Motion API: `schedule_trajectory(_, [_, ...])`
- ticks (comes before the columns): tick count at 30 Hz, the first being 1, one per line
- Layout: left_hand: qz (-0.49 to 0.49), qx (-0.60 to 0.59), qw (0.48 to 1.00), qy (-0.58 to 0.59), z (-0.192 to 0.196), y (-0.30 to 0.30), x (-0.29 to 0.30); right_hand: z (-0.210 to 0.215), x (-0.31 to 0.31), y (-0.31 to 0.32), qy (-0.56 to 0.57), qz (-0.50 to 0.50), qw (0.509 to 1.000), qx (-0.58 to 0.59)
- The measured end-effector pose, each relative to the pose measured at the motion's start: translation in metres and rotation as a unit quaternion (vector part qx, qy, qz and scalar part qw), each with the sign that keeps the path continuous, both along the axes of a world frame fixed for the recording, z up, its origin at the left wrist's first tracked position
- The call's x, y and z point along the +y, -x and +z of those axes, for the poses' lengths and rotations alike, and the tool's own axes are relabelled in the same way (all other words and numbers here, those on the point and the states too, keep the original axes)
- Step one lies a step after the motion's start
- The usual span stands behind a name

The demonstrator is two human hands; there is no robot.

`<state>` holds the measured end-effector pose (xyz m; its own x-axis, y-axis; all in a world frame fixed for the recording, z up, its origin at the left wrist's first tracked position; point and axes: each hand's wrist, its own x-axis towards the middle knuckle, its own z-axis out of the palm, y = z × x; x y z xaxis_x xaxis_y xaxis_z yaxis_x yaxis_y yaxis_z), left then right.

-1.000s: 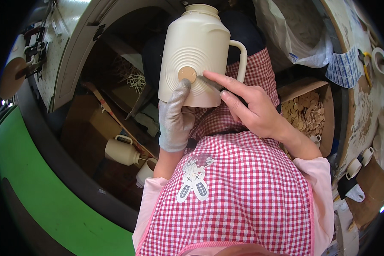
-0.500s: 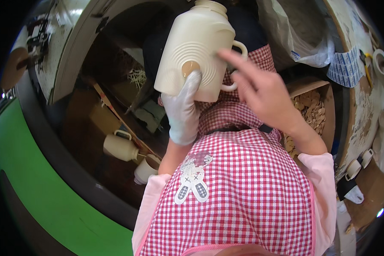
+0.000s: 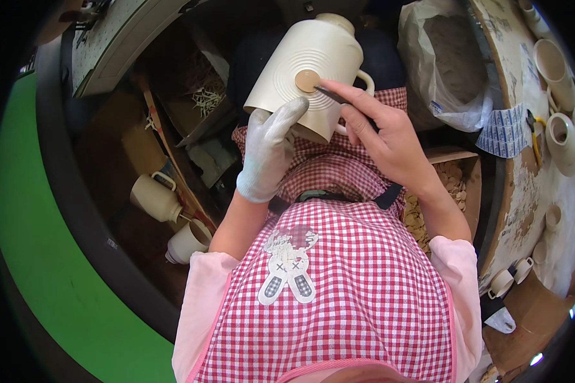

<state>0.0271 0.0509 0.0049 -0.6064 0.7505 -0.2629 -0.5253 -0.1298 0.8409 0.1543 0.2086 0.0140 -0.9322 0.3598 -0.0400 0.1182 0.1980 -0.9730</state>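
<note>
A cream jug body [image 3: 338, 54] with a side handle lies tilted before me, neck away from me. Raised rings circle a small round tan disc [image 3: 307, 80] on its wall. My left hand [image 3: 268, 143], in a pale glove, grips the jug's near end, thumb lying along the outside and the other fingers mostly hidden. Between the fingers of my right hand [image 3: 380, 131], which is bare, is a thin dark pointed tool [image 3: 333, 96]; its kind is unclear. The tool's tip and my index fingertip are at the disc's right edge.
A cardboard box of tan discs [image 3: 450, 182] stands at my right, below a clear plastic bag [image 3: 450, 76]. Cream jug parts [image 3: 562, 143] and yellow-handled pliers [image 3: 535, 137] lie on the worn bench. At left are another jug [image 3: 153, 198] and a cream cup-shaped part [image 3: 188, 242].
My right hand has come from beside the handle to the disc, and the dark tool now shows. My left thumb has left the disc's edge. The jug has shifted slightly right.
</note>
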Motion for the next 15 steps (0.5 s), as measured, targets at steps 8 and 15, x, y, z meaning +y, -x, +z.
schedule_trajectory(8, [0.002,-0.019,0.998,0.063,0.004,-0.001,0.001,-0.001,-0.005,0.004,-0.150,0.000,0.988,0.026])
schedule_trajectory(15, [0.014,-0.011,0.995,0.097,0.008,-0.002,0.008,0.006,-0.007,0.006,-0.251,-0.003,0.967,-0.043])
